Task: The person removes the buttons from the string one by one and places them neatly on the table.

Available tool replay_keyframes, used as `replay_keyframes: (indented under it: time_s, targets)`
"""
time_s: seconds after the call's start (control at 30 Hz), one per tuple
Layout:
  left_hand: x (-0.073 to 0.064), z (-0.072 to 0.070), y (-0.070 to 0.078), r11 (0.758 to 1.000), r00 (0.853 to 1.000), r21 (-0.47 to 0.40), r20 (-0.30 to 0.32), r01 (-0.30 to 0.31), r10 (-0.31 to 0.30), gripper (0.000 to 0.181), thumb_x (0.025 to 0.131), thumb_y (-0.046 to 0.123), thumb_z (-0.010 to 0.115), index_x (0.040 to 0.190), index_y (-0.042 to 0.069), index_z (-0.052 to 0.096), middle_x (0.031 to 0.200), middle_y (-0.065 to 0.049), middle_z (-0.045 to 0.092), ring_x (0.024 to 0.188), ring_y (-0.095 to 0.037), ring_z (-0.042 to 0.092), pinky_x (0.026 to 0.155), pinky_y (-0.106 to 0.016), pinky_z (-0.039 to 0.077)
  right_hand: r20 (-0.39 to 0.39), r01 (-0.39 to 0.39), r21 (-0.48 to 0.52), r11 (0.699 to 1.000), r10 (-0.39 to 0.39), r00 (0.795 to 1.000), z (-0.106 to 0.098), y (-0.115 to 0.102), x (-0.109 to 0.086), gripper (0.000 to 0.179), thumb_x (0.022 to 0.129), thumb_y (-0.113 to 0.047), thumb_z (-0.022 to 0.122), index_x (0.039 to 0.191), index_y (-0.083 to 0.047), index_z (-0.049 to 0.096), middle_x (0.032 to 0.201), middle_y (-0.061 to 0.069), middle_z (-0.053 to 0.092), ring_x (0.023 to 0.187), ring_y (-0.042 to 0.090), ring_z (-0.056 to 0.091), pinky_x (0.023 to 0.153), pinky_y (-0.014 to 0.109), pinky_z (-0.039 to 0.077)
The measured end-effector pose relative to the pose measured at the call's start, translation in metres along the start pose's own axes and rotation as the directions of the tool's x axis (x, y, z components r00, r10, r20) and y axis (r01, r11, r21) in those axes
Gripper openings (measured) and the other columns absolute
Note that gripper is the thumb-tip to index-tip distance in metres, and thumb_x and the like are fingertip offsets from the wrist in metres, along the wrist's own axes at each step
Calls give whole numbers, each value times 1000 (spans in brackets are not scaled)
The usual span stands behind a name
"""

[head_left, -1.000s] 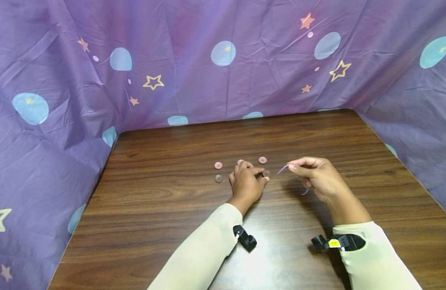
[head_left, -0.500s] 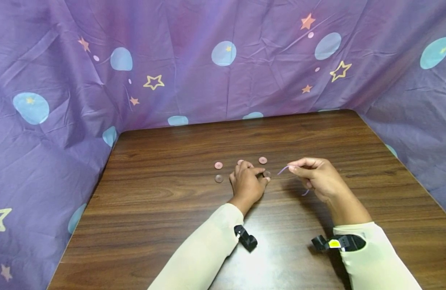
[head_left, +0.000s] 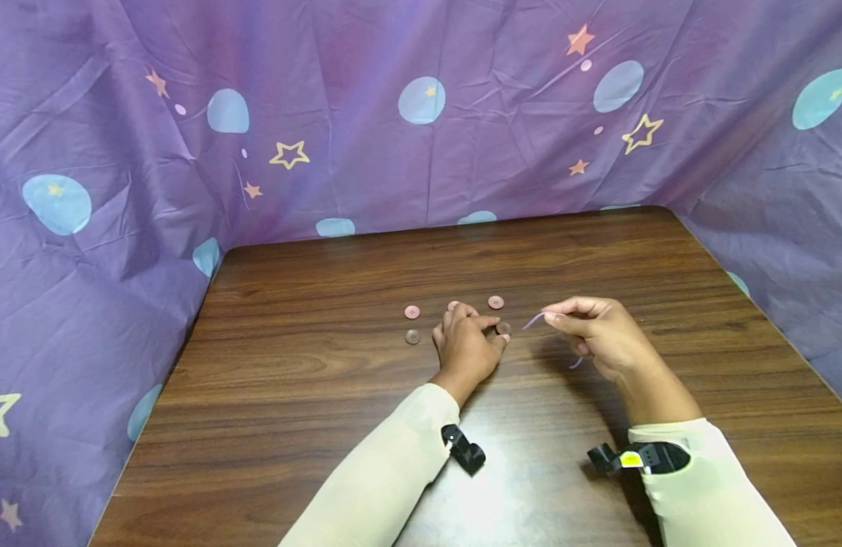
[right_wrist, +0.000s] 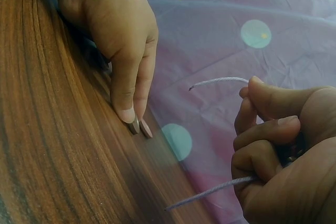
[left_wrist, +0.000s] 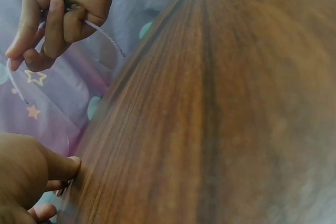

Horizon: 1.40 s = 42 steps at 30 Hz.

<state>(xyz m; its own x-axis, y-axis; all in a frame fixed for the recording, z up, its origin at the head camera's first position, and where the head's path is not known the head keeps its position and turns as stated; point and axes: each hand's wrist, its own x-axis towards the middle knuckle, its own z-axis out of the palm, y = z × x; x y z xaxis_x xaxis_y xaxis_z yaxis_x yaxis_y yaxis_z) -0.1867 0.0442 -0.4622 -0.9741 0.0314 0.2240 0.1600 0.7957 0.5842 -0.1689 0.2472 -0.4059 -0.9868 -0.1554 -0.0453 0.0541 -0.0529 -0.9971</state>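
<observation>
My left hand (head_left: pixel 465 346) rests low over the table, thumb and index finger pinching a brown button (head_left: pixel 504 328) at the right end of the near row. Raised to its right, my right hand (head_left: pixel 609 338) pinches a lilac cord (head_left: pixel 533 320) close to one end, which points left toward that button. The cord's other end hangs out below the curled fingers, as the right wrist view shows. Something small and dark (right_wrist: pixel 294 150) is tucked in the right palm, mostly hidden. A pink button (head_left: pixel 453 305) peeks out behind the left hand's fingers.
On the wood-grain table (head_left: pixel 311 425) lie another brown button (head_left: pixel 412 336), a pink button (head_left: pixel 412 311) to the left and a pink button (head_left: pixel 495 302) beyond the left fingertips. A purple patterned cloth (head_left: pixel 366 167) hangs along the table's back and sides.
</observation>
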Motion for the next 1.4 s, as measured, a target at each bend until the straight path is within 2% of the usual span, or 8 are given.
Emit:
replay_keyframes:
  time_s: [0.5, 0.77, 0.9, 1.07, 1.2, 1.33, 1.4]
  targets:
    - [1, 0, 0, 1000, 1000, 12, 22, 18, -19, 33, 79, 43, 80, 110, 34, 76, 107, 6, 58, 110, -15, 51, 92, -41, 37, 10, 5, -7, 1000, -5, 1000, 1, -3, -1, 8, 89, -9, 72, 90, -15, 78, 69, -10, 63, 45, 2, 39, 37, 26, 22]
    - [0, -2, 0, 1000, 1000, 19, 18, 10, -11, 35, 78, 44, 81, 111, 35, 75, 109, 5, 59, 110, -16, 51, 92, -42, 37, -7, -6, 6, 1000, 6, 1000, 1, -3, 0, 6, 89, -11, 72, 90, -15, 76, 68, -11, 61, 47, 2, 41, 39, 22, 28]
    - [1, -3, -2, 1000, 1000, 5, 18, 5, -5, 42, 76, 43, 82, 116, 33, 73, 109, 5, 60, 111, -16, 52, 92, -42, 38, 4, -16, 38, 999, 16, 1000, 2, -4, 0, 7, 89, -10, 72, 95, -12, 75, 75, -11, 62, 53, 2, 43, 43, 20, 32]
    - [0, -3, -4, 1000, 1000, 2, 29, 1, -1, 50, 75, 45, 83, 121, 32, 71, 112, 5, 60, 113, -16, 53, 94, -42, 37, 47, -30, 70, 997, 27, 999, 3, -6, 0, 21, 93, 3, 58, 110, -6, 66, 88, -5, 59, 61, 4, 43, 50, 18, 35]
    - [-1, -3, -6, 1000, 999, 2, 38, -13, 13, 52, 75, 47, 82, 123, 31, 70, 117, 4, 61, 116, -17, 53, 96, -43, 38, 43, -39, 46, 998, 37, 998, 5, -6, -1, 30, 91, 11, 47, 108, -11, 56, 90, -3, 48, 68, 6, 44, 56, 19, 35]
    - [-3, -4, -6, 1000, 999, -7, 47, -24, 25, 53, 77, 48, 81, 125, 29, 69, 120, 3, 61, 118, -18, 52, 99, -43, 38, 11, -36, 2, 999, 36, 999, 8, -6, -3, 24, 94, 8, 49, 103, -13, 43, 90, -3, 41, 69, 7, 44, 57, 18, 37]
    - [-3, -5, -6, 999, 998, -6, 48, -31, 31, 54, 77, 49, 80, 126, 27, 68, 120, 2, 61, 118, -18, 52, 99, -43, 38, 9, -33, -33, 999, 33, 999, 9, -5, -3, 18, 96, 2, 53, 103, -11, 43, 89, -4, 42, 69, 7, 46, 56, 18, 40]
